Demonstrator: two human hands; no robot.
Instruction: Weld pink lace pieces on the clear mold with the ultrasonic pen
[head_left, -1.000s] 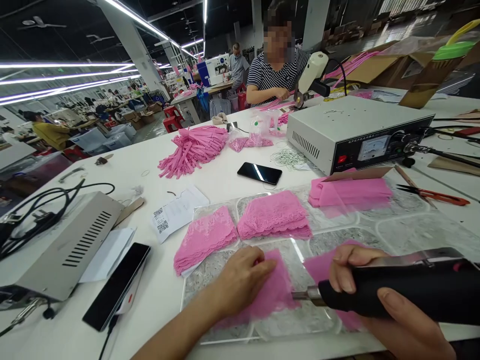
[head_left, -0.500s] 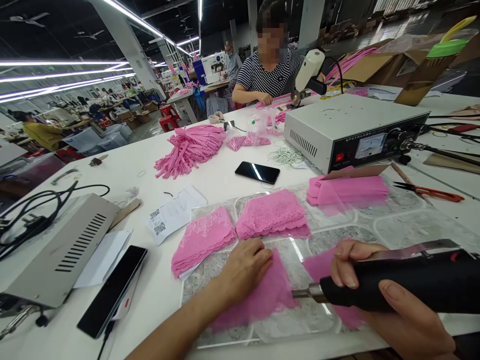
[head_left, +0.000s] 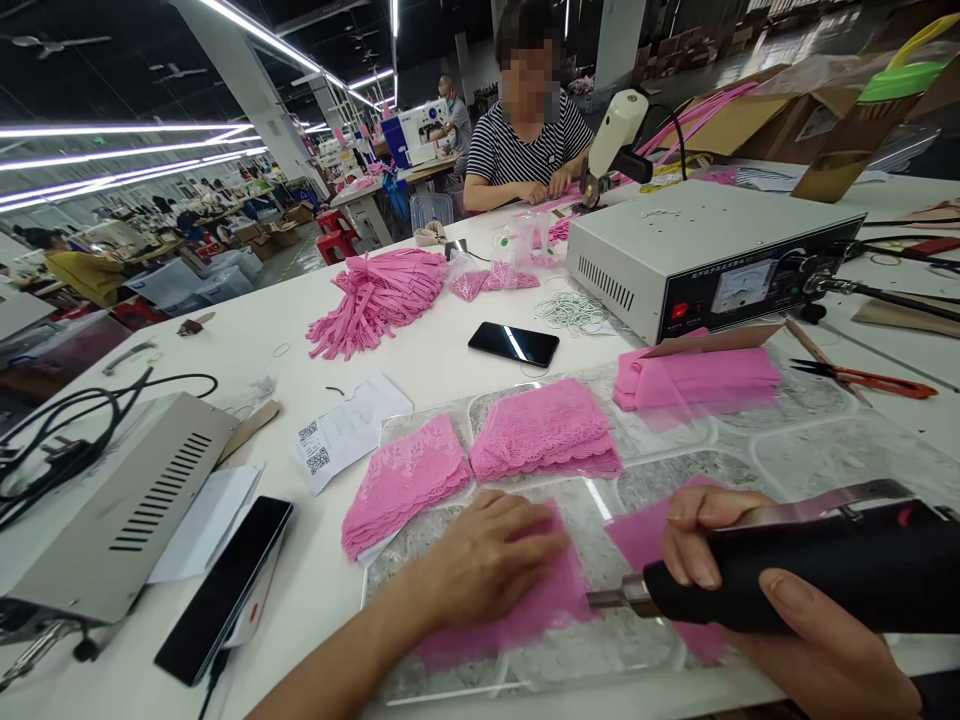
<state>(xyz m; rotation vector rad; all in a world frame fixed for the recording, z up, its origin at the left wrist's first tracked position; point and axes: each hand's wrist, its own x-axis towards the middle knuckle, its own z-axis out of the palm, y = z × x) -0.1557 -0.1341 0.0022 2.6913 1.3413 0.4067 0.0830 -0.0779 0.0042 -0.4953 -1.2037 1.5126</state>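
Head view, bottom middle: our left hand (head_left: 487, 560) lies spread flat on the pink cloth (head_left: 541, 606), so it cannot slide on the clear tray (head_left: 825, 440). Our right hand (head_left: 787, 640) grips the black tool (head_left: 825, 575), its tip touching the cloth.

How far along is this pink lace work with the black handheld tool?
Looks done: two stacks of pink lace lie side by side on the clear board. In hand: the left hand presses one pink piece flat while the right hand grips the black tool, its metal tip at that piece's edge. Probably left: the folded pink pile farther back; its count cannot be told.
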